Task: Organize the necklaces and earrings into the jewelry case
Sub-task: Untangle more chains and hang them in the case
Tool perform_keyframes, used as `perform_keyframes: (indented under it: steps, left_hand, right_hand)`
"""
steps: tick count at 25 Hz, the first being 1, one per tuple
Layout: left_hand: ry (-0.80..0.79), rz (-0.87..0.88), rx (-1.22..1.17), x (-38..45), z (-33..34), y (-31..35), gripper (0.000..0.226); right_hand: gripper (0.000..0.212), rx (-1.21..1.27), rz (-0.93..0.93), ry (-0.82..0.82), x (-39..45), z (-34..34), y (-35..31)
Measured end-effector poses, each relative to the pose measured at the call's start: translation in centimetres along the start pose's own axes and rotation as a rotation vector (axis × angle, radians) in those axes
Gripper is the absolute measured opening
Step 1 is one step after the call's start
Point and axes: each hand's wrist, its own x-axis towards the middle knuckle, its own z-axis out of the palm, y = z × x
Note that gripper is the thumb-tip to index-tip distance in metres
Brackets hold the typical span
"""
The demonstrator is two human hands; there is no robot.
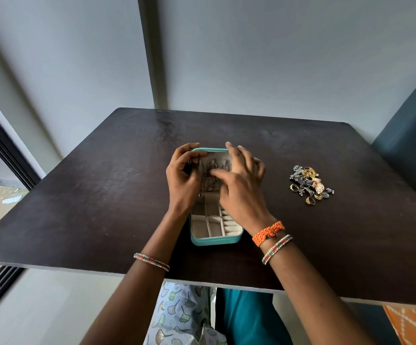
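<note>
Open teal jewelry case (203,241) at mid-desk, nearer the front edge than the back, lid section tipped away toward the far edge and the divided tray toward the person. Tray compartments pale-lined and, as far as visible, bare — several partly hidden under the wrists.

Left hand (183,179) curled at the lid's left side, thumb and fingers pinching at something by the rim; whether that is the lid edge itself or a strand cannot be told. Probably there to steady the lid so it does not fold shut while the other hand works.

Right hand (239,181) spread over the lid's inner panel, fingers relaxed and extended, index tip reaching left onto the silvery necklaces (210,174) hanging or lying against that panel. No closed grip showing — more a pressing or arranging touch, likely seating a chain on its hook or tucking it flat (the hooks themselves too small to make out).

Heap of earrings and rings (310,184) toward the right edge of the dark desk (102,195), well apart from the case, gold and grey pieces tangled together. Kept aside, apparently, as the supply yet to be sorted.

Judged stage: necklaces being settled in the lid, tray sorting of the small pieces not yet begun.
</note>
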Motion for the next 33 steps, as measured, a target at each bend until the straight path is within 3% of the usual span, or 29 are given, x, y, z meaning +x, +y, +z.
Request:
perform_keyframes:
  steps: [6,17,22,27,30,33]
  left_hand:
    - [0.028,0.027,0.026,0.0,0.0,-0.3,0.044]
    - [-0.008,0.004,0.085,0.3,0.0,-1.8,0.035]
    - [-0.069,0.019,0.142,0.3,-0.1,-2.3,0.019]
    - [-0.172,-0.014,0.19,0.2,-0.2,-2.9,0.041]
    - [-0.171,0.004,0.207,0.3,-0.2,-2.9,0.042]
    - [-0.162,0.001,0.191,0.2,-0.3,-2.5,0.037]
  right_hand:
    - [0.027,-0.055,0.017,-0.067,-0.6,-0.1,-0.3]
    - [0.04,-0.087,0.031,-0.165,-0.7,0.0,-0.1]
    - [0.047,0.022,0.105,-0.086,-0.6,0.3,-0.3]
    - [0.049,0.02,0.072,-0.14,-1.0,0.7,-0.1]
    - [0.051,0.067,0.105,-0.039,-1.0,0.8,0.0]
    - [0.044,0.271,0.237,0.165,-0.6,0.8,0.7]
